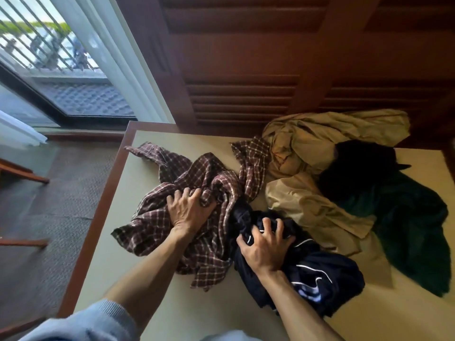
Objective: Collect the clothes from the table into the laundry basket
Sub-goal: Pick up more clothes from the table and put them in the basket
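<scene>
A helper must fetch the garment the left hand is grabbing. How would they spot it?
On the cream table, find the clothes pile. At its window-side end lies the plaid shirt, bunched in the left hand. Alone among the tan, black, green and navy pieces, it has a maroon-and-white check.

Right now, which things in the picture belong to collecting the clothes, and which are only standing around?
Part of the job:
plaid shirt, gripped by the left hand
navy garment, gripped by the right hand
tan garment
black garment
dark green garment
table

Not part of it:
wooden louvred doors
glass door
</scene>
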A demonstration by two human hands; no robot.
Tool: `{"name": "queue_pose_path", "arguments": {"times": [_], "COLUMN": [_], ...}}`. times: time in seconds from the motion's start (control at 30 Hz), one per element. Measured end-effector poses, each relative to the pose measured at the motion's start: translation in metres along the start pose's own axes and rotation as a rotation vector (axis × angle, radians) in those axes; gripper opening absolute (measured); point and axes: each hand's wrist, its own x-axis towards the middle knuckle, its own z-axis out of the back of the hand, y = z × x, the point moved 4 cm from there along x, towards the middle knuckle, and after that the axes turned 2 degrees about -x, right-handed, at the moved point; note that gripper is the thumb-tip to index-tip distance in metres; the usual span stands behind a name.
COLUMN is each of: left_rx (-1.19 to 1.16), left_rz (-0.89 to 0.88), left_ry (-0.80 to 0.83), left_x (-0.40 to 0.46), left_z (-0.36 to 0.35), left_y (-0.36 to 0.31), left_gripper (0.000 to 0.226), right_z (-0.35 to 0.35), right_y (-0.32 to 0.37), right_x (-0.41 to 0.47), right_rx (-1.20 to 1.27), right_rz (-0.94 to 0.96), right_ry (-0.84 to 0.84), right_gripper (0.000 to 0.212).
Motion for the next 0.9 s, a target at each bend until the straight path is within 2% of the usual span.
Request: {"name": "queue_pose_path", "arguments": {"times": [0.1,0.23,0.37,0.47,0.63,0.77,0.9], "left_rx": [-0.045,-0.174,-0.288,-0.353,-0.432,-0.51,-0.585], "left_rz": [0.004,0.054,0.131,0.118,-0.078,-0.306,-0.508], "left_ry": [0.046,0.019,-0.041,-0.128,-0.13,-0.061,0.045], "left_x": [-0.011,-0.055,-0.088,-0.102,-0.108,-0.128,-0.188], "left_z": [0.011,0.03,0.057,0.082,0.128,0.164,0.184], "left_y": [0.003,0.009,0.027,0.034,0.007,-0.058,-0.123], "left_gripper": [0.051,0.054,0.055,0.057,0.06,0.054,0.046], "right_z": [0.005,0.021,0.038,0.056,0.106,0.149,0.192], "right_y": [-0.002,-0.007,-0.029,-0.054,-0.094,-0.118,-0.145], "right_x": [0.006,0.009,-0.005,-0.033,-0.088,-0.139,-0.2], "right_rx": [0.02,0.055,0.156,0.263,0.328,0.37,0.328], "right_rz": [0.026,-0.018,-0.2,-0.395,-0.576,-0.676,-0.744], "right_ry": [-0.003,0.018,0.007,-0.05,-0.273,-0.434,-0.59], "right_gripper": [0.035,0.031,0.03,0.035,0.039,0.04,0.037]}}
